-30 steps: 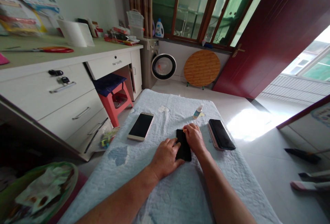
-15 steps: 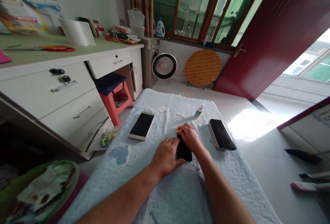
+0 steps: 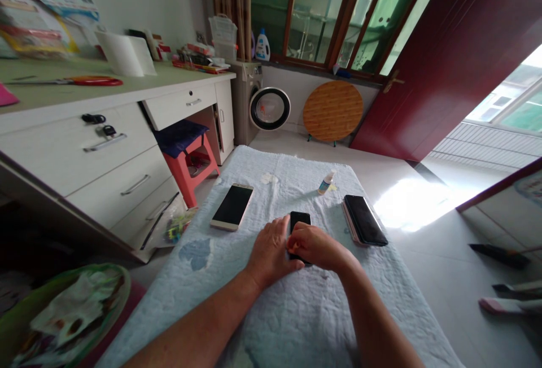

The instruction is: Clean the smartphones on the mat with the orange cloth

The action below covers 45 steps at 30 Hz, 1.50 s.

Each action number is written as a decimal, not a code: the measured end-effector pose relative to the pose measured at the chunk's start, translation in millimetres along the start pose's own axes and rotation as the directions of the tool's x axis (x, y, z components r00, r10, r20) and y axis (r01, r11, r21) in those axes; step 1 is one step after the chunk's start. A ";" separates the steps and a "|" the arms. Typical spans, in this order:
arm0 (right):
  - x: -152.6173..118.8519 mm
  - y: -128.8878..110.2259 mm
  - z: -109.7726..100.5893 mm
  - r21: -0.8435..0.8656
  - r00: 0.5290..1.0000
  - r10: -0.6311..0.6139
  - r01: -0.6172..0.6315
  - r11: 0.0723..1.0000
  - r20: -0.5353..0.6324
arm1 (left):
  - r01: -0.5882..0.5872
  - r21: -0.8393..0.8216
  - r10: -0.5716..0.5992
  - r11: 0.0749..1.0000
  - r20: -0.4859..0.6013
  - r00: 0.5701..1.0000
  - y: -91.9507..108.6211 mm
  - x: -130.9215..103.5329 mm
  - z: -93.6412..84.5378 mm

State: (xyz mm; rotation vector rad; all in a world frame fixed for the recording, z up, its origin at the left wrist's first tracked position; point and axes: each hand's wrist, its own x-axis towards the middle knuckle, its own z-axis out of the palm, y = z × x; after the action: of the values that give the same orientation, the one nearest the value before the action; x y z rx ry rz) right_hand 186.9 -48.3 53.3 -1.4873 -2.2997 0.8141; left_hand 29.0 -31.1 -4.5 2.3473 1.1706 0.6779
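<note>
At far left, a green-rimmed bin (image 3: pixel 123 292) stands beside the bed-like surface, spread with a pale blue quilted cover (image 3: pixel 292 325). Next, a gold-framed phone (image 3: pixel 232 207) lies screen up on the cover, well apart from my hands. My left hand (image 3: pixel 271 252) lies open and unclenched, its fingers along the left edge of the black phone (image 3: pixel 300 218) and its thumb near that phone's closest end. The black phone lies flat on the cover between my two hands, its far end exposed and its middle hidden. My right hand (image 3: pixel 315 245) is curled over it, fingers closed on a small orange piece (image 3: pixel 295 248), mostly concealed by them. Beyond this hand, slightly to its right, stands a small spray bottle (image 3: pixel 326 183). Farther right, a dark phone-like device (image 3: pixel 365 219) rests on a pinkish flat item (image 3: pixel 351 223).
</note>
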 end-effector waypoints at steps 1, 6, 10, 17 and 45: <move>-2.2 -3.4 -2.1 0.014 0.999 -0.003 0.003 1.000 0.036 | -0.008 0.014 0.008 1.000 0.009 1.000 0.3 0.4 -1.2; -7.2 -6.5 -8.2 0.099 0.995 0.015 -0.025 0.995 0.100 | -0.028 0.077 0.022 0.997 0.069 0.997 1.4 0.9 -6.0; -5.0 6.3 -7.2 0.034 0.996 0.084 -0.084 0.996 -0.014 | -0.027 0.109 0.016 0.994 0.099 0.995 2.5 -0.6 -7.3; 8.5 31.5 0.6 0.004 0.926 0.173 -0.182 0.983 -0.335 | -0.052 0.113 0.038 0.992 0.122 0.992 4.6 -0.2 -9.7; 63.5 54.0 2.7 -0.133 0.914 0.213 -0.272 0.953 -0.345 | -0.077 0.128 0.051 0.989 0.194 0.980 6.9 0.9 -15.1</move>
State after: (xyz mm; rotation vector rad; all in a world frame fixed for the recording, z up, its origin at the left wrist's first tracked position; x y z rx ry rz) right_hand 198.3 24.8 14.9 -1.8576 -2.0076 0.3822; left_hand 24.8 -31.8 11.5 2.5080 1.0912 0.3941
